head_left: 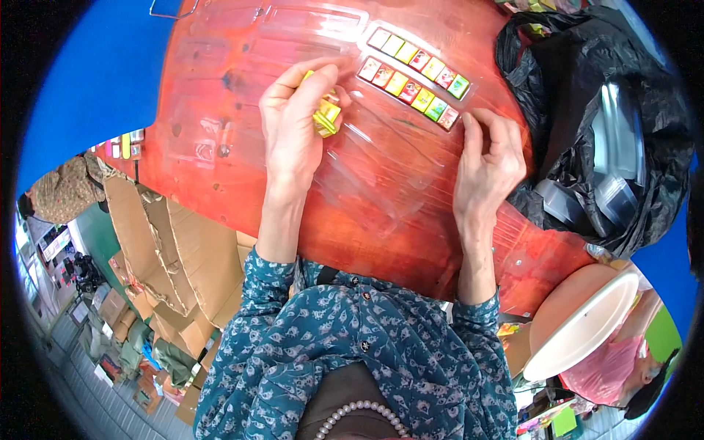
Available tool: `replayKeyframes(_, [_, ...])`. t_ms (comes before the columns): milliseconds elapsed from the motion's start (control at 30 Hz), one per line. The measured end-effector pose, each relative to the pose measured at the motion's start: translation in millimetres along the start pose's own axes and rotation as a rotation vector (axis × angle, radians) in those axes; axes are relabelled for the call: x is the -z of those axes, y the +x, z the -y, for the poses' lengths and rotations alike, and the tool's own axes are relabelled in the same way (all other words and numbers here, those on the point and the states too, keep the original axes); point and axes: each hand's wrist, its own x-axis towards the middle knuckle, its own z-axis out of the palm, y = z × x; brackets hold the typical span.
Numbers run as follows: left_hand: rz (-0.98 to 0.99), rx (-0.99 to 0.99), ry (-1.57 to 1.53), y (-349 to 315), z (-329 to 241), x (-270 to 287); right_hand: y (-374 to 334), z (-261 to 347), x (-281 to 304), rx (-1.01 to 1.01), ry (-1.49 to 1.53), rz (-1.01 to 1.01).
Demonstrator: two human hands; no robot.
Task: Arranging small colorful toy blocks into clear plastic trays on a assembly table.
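Observation:
My left hand [290,132] is closed around several small yellow packs [326,117], held above the red table. Ahead and to the right of it lies a clear plastic tray [416,76] with two slanting rows of small square packs in white, yellow, red and green. My right hand [495,161] is at the near right end of the tray, with its thumb and fingertips closed on the tray's edge beside the last pack [449,117]. Some of its fingers are curled out of sight.
Clear plastic trays lie on the red table [220,110], one at the far side [315,23]. A black plastic bag [535,95] holding clear trays [620,139] stands at the right. Cardboard boxes [202,257] are at the left, a pale basin [583,323] and another person [605,367] at lower right.

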Motion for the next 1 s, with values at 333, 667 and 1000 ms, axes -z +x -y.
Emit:
replayKeyframes(333, [0.115, 0.608, -0.83, -8.0, -1.3, 54.7, -43.0, 27.5, 6.2, 0.239, -0.037, 0.525])
replayKeyframes(667, [0.241, 0.614, -0.949, -17.4, 2.7, 42.6, -22.9, 43.1, -0.3, 0.206, 0.009, 0.359])
replayKeyframes(1000, [0.361, 0.682, -1.003, -28.8, 25.5, 33.3, -20.9, 64.3, -22.2, 0.278, 0.129, 0.47])
